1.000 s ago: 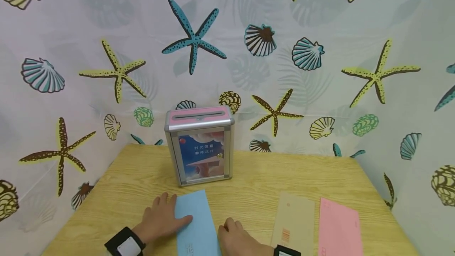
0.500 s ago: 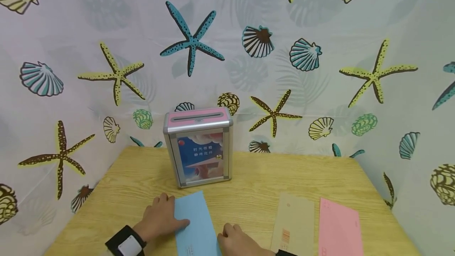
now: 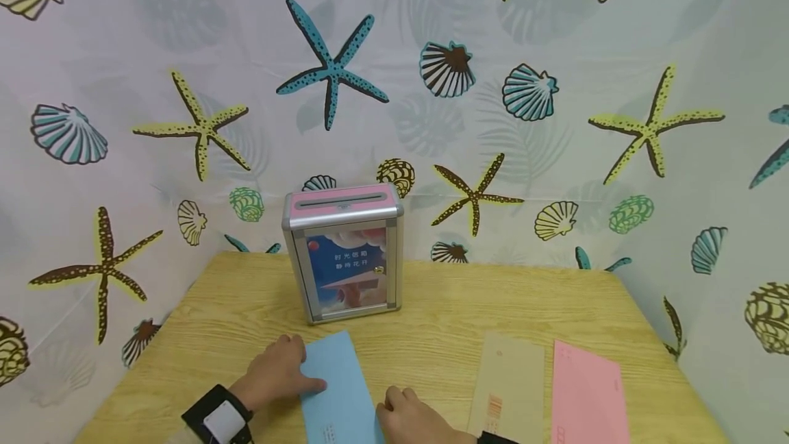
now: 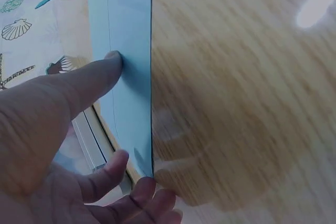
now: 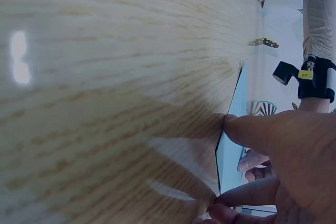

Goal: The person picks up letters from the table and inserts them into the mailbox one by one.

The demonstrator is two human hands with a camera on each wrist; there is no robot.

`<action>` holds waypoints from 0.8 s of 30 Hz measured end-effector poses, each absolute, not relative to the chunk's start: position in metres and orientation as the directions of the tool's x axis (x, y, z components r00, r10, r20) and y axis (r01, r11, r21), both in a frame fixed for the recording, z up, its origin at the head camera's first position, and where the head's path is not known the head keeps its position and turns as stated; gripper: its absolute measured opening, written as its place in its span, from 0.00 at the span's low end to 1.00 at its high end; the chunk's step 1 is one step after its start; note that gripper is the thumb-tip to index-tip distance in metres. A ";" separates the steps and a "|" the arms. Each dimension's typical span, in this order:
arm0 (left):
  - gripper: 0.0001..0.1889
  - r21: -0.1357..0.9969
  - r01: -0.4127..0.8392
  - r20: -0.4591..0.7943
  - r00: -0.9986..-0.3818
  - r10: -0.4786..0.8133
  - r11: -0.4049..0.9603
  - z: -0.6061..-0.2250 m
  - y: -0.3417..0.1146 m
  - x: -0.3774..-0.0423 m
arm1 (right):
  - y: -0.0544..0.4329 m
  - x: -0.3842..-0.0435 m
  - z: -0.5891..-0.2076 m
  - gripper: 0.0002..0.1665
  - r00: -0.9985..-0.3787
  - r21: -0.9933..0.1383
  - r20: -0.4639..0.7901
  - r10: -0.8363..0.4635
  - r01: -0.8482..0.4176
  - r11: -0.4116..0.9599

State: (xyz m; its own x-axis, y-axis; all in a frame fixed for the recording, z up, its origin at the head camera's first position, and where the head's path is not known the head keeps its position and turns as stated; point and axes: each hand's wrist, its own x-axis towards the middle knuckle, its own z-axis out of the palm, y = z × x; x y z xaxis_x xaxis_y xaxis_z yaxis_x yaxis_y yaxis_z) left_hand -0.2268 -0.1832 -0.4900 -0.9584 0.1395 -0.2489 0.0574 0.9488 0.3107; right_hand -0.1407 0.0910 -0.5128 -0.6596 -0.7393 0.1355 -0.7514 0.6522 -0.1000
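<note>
A light blue envelope (image 3: 340, 389) lies lengthwise on the table in front of me, its far end towards the mailbox. My left hand (image 3: 276, 372) is at its left long edge. The left thumb (image 4: 107, 69) presses on the envelope's face, while the fingers (image 4: 144, 187) reach the edge near one corner. On the opposite side my right hand (image 3: 414, 420) has curled fingers at the right long edge. In the right wrist view the right thumb (image 5: 244, 129) and fingertips meet that edge, pinching it low at the tabletop.
A silver-framed mailbox (image 3: 345, 252) with a pink slotted top stands behind the blue envelope. To the right lie a tan envelope (image 3: 510, 375) and a pink envelope (image 3: 588, 392) on the wooden table (image 3: 493, 293). A shell-patterned cloth (image 3: 394, 129) hangs around the table.
The blue envelope's far end has shifted slightly left, with the left thumb staying on it. My right hand stays at the right edge. The head view has drifted a little.
</note>
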 end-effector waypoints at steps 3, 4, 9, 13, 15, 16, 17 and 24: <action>0.44 0.311 0.057 -0.268 -0.953 0.145 0.949 -0.491 -0.182 -0.229 | 0.092 -0.140 -0.512 0.31 -0.668 -0.118 0.124 -0.734 -0.744 0.657; 0.46 0.303 0.061 -0.270 -0.952 0.147 0.951 -0.491 -0.182 -0.230 | 0.092 -0.140 -0.512 0.31 -0.673 -0.126 0.113 -0.731 -0.739 0.662; 0.49 0.261 0.087 -0.274 -0.948 0.160 0.961 -0.490 -0.182 -0.232 | 0.091 -0.139 -0.509 0.31 -0.691 -0.141 0.083 -0.718 -0.721 0.678; 0.49 0.271 0.085 -0.287 -0.944 0.165 0.959 -0.489 -0.182 -0.233 | 0.092 -0.138 -0.512 0.33 -0.685 -0.132 0.099 -0.722 -0.728 0.673; 0.47 0.289 0.081 -0.298 -0.939 0.170 0.954 -0.490 -0.183 -0.235 | 0.093 -0.137 -0.512 0.34 -0.682 -0.134 0.101 -0.724 -0.730 0.670; 0.45 0.299 0.079 -0.304 -0.937 0.174 0.951 -0.490 -0.183 -0.236 | 0.093 -0.137 -0.512 0.35 -0.684 -0.138 0.098 -0.723 -0.729 0.671; 0.44 0.311 0.075 -0.312 -0.933 0.177 0.947 -0.490 -0.183 -0.237 | 0.093 -0.137 -0.512 0.35 -0.686 -0.143 0.093 -0.721 -0.726 0.672; 0.42 0.375 0.085 -0.332 -0.917 0.220 0.923 -0.490 -0.184 -0.242 | 0.090 -0.138 -0.514 0.22 -0.694 -0.138 0.112 -0.711 -0.720 0.680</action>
